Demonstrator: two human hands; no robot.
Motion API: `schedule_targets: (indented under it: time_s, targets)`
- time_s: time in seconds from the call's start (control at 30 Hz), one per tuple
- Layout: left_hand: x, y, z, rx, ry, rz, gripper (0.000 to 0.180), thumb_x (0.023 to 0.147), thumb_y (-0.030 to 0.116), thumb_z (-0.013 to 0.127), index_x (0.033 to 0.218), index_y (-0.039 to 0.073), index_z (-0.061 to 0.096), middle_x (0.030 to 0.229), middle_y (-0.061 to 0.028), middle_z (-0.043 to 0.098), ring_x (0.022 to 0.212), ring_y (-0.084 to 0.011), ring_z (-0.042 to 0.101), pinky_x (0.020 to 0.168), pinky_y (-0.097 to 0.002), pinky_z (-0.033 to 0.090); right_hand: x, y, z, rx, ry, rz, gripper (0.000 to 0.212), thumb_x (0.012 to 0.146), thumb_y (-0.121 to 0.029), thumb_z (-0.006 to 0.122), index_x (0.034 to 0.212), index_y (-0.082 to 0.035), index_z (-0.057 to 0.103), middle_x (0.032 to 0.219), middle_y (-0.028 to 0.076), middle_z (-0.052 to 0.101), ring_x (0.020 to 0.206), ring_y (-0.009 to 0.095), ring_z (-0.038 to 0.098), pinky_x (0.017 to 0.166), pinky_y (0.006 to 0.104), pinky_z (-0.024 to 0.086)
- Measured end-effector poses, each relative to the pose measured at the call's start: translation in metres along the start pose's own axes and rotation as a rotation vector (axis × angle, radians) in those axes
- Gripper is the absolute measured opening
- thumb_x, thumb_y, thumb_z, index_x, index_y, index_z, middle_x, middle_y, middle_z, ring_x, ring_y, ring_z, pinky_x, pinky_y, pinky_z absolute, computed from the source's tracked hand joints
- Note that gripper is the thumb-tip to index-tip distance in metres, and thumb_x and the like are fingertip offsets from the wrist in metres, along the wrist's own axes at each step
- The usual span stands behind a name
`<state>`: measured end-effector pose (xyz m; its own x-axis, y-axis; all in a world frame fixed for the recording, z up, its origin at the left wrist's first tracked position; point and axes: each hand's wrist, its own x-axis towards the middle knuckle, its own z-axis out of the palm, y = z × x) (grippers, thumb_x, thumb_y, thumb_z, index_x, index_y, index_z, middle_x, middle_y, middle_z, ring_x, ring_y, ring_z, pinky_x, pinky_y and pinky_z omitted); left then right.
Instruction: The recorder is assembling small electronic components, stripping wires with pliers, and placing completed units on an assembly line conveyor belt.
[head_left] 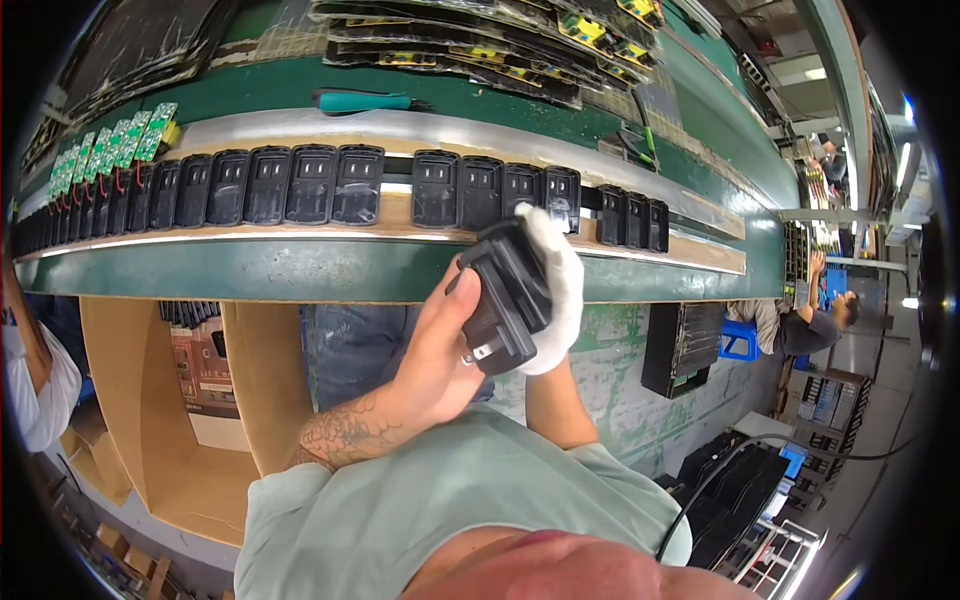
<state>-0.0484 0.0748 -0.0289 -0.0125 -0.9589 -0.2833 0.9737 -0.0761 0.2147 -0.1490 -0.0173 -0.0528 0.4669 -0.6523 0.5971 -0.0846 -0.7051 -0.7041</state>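
Several black plastic power-adapter housings (pixel 505 290) are bunched together between my hands, in front of the bench edge. Metal plug prongs stick out of the lowest one. My bare left hand (pixel 435 335) grips them from the left, thumb pressed on the near side. Around their right side curls my right hand (pixel 563 285) in a white glove, its fingertips reaching over the top. How many pieces each hand bears alone is partly hidden. Just beyond, open black housing shells (pixel 335 185) stand in a long row along a wooden rail (pixel 700 250).
Green circuit boards (pixel 125 140) with red wires rise from the row's left end. A teal-handled tool (pixel 365 102) lies behind the rail. Stacked trays of yellow parts (pixel 490 50) stand at the back. Below the bench is a cardboard box (pixel 165 470). Other people (pixel 810 325) sit nearby.
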Motion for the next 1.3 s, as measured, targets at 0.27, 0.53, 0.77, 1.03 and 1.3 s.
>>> schedule_targets:
  time_s: [0.27,0.53,0.77,1.03,1.3]
  targets:
    - [0.001,-0.016,-0.001,-0.156,-0.043,-0.107,0.047,0.108,0.046,0.049,0.141,0.015,0.059,0.135,0.0005,0.066,0.123,-0.0116,0.06,0.11,-0.0335,0.04,0.02,0.003,-0.027,-0.217,-0.172,-0.378,0.049,0.056,-0.026,0.084,0.097,-0.007,0.067,0.113,0.012,0.071,0.099,0.037,0.066,0.094,0.0505,0.052]
    - [0.015,-0.026,-0.007,-0.066,-0.089,-0.322,0.037,0.102,0.031,0.059,0.133,0.011,0.062,0.13,-0.0028,0.065,0.113,-0.0176,0.063,0.102,-0.0335,0.047,0.01,-0.027,-0.066,-0.268,0.114,0.129,0.044,0.052,-0.011,0.084,0.094,-0.004,0.072,0.101,0.008,0.075,0.082,0.026,0.068,0.076,0.0364,0.055]
    - [0.03,0.009,-0.014,1.58,-0.335,0.639,0.033,0.082,0.005,0.074,0.115,0.005,0.069,0.108,-0.0065,0.07,0.097,-0.0206,0.066,0.085,-0.0326,0.051,0.052,-0.01,-0.232,-0.757,-0.055,0.729,0.04,0.077,-0.02,0.079,0.11,0.002,0.075,0.088,0.01,0.075,0.06,0.014,0.062,0.056,0.029,0.052]
    - [0.055,0.015,-0.042,1.76,-0.365,0.71,0.02,0.082,0.004,0.074,0.101,0.002,0.073,0.087,-0.0047,0.071,0.076,-0.0197,0.065,0.078,-0.0306,0.051,0.115,0.043,-0.255,-0.878,-0.685,1.324,0.044,0.083,-0.036,0.078,0.093,0.007,0.073,0.076,0.01,0.07,0.061,0.02,0.059,0.061,0.0325,0.052]
    - [0.059,0.018,-0.049,1.541,-0.313,0.617,0.016,0.083,0.004,0.074,0.1,0.006,0.073,0.084,-0.0015,0.07,0.071,-0.0168,0.063,0.072,-0.0288,0.051,0.133,0.09,-0.289,-1.143,-0.843,1.059,0.045,0.085,-0.04,0.077,0.101,0.002,0.074,0.079,0.008,0.067,0.064,0.022,0.058,0.066,0.0347,0.052]
